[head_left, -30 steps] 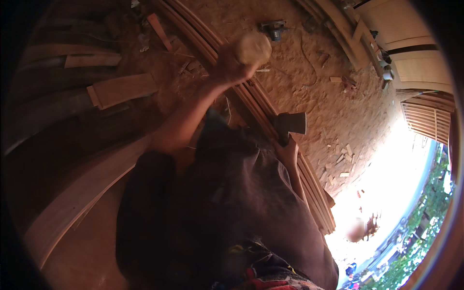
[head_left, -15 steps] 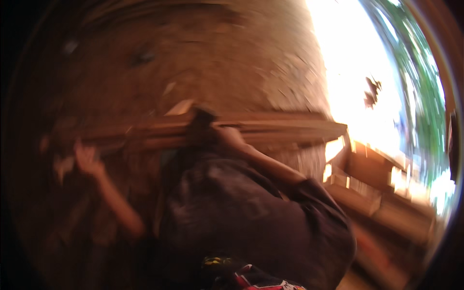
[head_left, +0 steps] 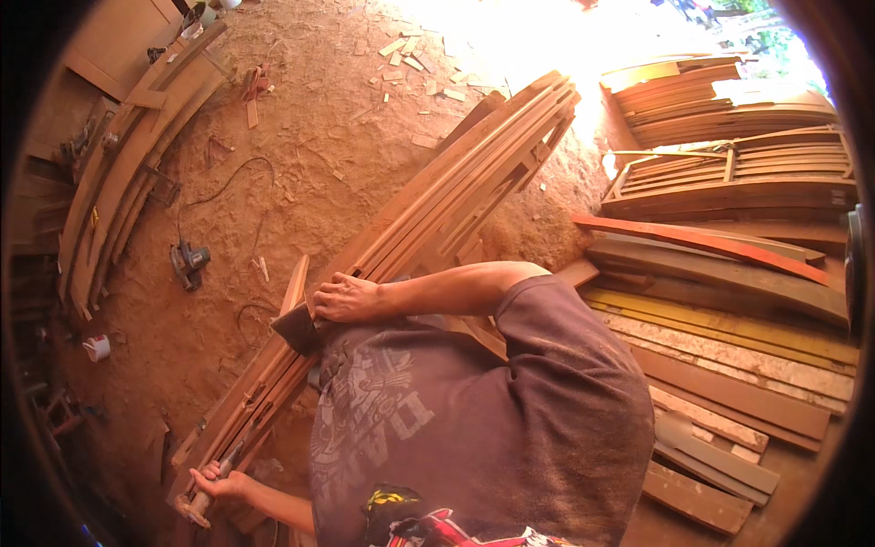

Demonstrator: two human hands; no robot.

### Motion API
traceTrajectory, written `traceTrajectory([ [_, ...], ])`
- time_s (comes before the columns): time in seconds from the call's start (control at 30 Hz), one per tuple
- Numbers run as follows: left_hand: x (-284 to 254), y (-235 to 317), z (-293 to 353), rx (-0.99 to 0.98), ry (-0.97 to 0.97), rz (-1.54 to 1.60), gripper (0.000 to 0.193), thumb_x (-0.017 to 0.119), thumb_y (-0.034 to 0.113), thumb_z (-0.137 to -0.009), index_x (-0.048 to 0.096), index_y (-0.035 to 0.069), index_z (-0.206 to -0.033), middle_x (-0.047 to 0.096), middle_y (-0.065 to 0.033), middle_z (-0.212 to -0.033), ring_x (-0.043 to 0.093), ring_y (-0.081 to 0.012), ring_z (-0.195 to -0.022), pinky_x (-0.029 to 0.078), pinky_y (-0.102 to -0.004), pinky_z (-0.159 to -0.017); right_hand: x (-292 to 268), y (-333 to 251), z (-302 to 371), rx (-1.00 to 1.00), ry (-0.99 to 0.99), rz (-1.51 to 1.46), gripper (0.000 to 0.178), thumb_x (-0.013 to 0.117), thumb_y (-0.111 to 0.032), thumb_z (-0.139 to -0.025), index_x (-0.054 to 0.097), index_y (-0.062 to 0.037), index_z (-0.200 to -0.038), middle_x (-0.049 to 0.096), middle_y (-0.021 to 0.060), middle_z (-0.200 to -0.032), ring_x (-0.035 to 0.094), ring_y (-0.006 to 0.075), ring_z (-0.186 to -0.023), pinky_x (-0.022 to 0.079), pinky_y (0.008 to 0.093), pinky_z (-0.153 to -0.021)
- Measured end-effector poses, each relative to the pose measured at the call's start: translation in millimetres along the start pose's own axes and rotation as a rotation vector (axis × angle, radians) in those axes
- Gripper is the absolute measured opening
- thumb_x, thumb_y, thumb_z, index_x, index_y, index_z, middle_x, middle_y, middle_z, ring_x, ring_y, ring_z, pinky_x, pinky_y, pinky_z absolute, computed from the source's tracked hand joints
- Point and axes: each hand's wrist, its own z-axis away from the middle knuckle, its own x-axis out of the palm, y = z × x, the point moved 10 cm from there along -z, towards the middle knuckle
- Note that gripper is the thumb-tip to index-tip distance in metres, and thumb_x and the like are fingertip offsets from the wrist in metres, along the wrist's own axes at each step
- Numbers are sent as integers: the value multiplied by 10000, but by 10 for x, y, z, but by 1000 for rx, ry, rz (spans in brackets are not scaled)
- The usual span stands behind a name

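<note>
My left hand [head_left: 221,485] is closed around a chisel [head_left: 195,507] with a pale wooden handle, its narrow metal end lying along the long beams. My right hand [head_left: 346,299] is closed at the edge of a dark, flat-faced block [head_left: 297,329] that sits across the beams; its fingers partly hide where they grip. Below both hands runs a stack of long reddish-brown wooden beams [head_left: 401,214], slanting from lower left to upper right. A pale wooden piece [head_left: 296,284] sticks up beside the dark block. My shirt covers part of the stack.
A corded power tool [head_left: 190,264] lies on the dirt floor [head_left: 310,137], left of the beams. Curved timbers [head_left: 137,164] stand at the far left, near a white cup [head_left: 97,347]. Slatted wooden frames [head_left: 729,164] and stacked planks [head_left: 729,383] fill the right side. Offcuts [head_left: 401,55] are scattered ahead.
My view has swung, so the beams run diagonally instead of nearly level. The blur has gone. Both hands remain at the beams, the right at the dark block.
</note>
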Motion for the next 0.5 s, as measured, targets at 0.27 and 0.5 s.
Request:
traceTrajectory([
  [0.27,-519,-268,141,88,-77,-203,322,606,238,-1007,785,71,-1215,316,89,-728,337,-78,-669,330,-267,-623,-125,56,26,-71,6,-128,304,617,-267,-976,652,-155,-1257,643,78,-1255,610,260,-1249,551,468,-913],
  [0.5,270,359,438,-52,2,-111,225,567,170,-1034,653,34,-1192,649,-25,-827,609,-110,-712,517,-282,-680,-372,119,106,151,-230,-205,375,744,-185,-884,652,-70,-1229,635,154,-1240,584,394,-1221,495,515,-976],
])
